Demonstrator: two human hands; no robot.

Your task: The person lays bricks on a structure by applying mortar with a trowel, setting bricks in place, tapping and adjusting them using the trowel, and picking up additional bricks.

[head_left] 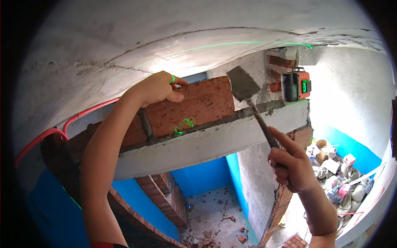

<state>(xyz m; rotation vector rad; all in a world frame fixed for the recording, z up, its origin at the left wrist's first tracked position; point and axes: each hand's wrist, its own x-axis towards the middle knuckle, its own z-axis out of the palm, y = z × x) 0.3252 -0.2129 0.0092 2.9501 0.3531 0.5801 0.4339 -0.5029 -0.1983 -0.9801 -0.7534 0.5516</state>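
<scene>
At the left, red pipes point(93, 109) make a bend. In the upper right stands a red and black laser level point(295, 85). At the lower right, bags point(345, 203) lie heaped; at the lower centre, rubble point(242, 239) is on the floor point(225, 202).

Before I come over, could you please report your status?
Left grip over the top edge of the brick. Right grip closed on the trowel. Mortar along the brick's base. Trowel blade near brick's right end; laser level beyond.
</scene>
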